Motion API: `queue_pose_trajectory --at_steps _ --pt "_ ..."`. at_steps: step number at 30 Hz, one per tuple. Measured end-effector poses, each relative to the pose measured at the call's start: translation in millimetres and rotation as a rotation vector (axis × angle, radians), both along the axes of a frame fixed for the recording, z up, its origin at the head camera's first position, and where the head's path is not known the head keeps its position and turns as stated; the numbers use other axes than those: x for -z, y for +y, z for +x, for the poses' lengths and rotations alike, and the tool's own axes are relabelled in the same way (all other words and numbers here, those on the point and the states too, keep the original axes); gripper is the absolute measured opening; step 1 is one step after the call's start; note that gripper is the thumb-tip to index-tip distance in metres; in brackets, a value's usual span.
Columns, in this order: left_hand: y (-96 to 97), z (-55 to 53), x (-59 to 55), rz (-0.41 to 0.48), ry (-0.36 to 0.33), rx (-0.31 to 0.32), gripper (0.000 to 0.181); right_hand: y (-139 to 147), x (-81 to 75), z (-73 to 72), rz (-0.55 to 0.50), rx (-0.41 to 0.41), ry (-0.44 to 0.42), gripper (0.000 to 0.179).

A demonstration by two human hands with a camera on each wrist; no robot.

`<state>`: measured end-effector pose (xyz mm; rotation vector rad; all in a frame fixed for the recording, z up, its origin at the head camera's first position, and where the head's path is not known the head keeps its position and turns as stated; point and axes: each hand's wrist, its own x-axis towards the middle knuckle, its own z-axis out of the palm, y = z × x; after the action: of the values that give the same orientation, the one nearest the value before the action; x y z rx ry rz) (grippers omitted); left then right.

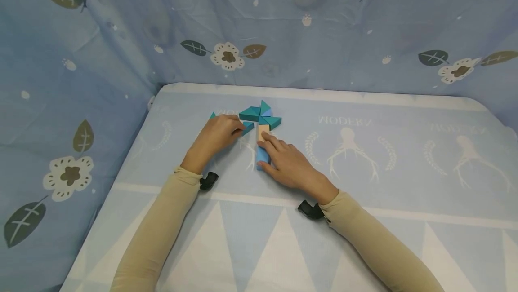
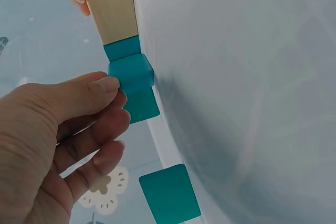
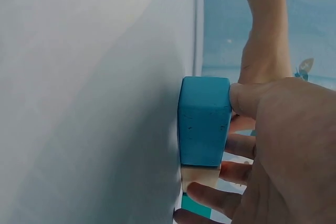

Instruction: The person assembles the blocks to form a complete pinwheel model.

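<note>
Just left of the upright blue-and-natural wooden block column (image 1: 262,146) steadied by the right hand (image 1: 288,164), the left hand (image 1: 218,133) pinched a small teal wooden triangle block (image 1: 247,126), nearest the pinwheel of teal triangles (image 1: 260,115).

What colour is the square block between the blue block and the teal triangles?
Pale natural wood block, clearest in the left wrist view.
</note>
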<state>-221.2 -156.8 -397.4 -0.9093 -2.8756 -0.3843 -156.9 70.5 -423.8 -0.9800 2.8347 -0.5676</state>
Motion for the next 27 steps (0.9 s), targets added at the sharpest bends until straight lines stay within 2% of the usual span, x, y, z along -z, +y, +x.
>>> queue_pose_trajectory --at_steps 3,9,14,27 --pt "-0.6 0.6 -0.4 -0.017 0.006 -0.003 0.017 0.2 -0.9 -0.6 0.006 -0.011 0.006 0.06" --pt "-1.4 -1.1 0.1 -0.065 0.013 0.03 0.023 4.6 -3.3 -3.1 0.015 -0.054 -0.018 0.062" --pt "-1.0 -3.3 -0.1 -0.072 0.016 0.045 0.025 8.0 -5.2 -5.3 0.012 -0.073 -0.025 0.062" --pt "-2.3 -4.5 1.7 -0.047 0.007 0.048 0.027 6.9 -5.9 -4.7 0.0 -0.088 0.065 0.061"
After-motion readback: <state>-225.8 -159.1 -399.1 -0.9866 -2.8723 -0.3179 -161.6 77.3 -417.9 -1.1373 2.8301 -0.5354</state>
